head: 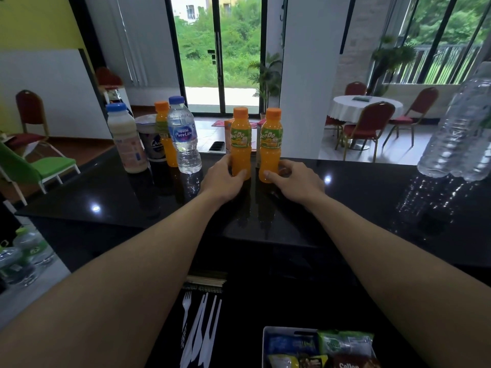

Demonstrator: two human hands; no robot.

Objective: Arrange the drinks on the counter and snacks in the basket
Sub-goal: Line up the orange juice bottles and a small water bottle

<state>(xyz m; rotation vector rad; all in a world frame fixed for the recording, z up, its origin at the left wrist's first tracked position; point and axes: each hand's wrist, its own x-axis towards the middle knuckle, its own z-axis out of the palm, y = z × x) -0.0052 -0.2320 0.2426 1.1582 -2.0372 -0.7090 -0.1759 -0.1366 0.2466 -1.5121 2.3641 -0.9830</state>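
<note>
At the centre of the frame, a person's left hand (225, 179) curls round the base of one orange juice bottle (240, 144) while the right hand (292, 181) pinches the base of a second orange juice bottle (271, 144), both standing upright and close together on the glossy black table (106, 197). To their left stand a water bottle (184, 136), a third juice bottle (163, 123), a lidded cup (151, 139) and a milk bottle (126, 139); the white basket (264, 341), at the bottom edge, already holds snack packets (342, 341). The step in hand appears to be lining up the pair. It would go best with low grips, bases flat, labels facing outward, a slide rather than a lift, and one release at a time so that neither bottle tips on the slick surface.
</note>
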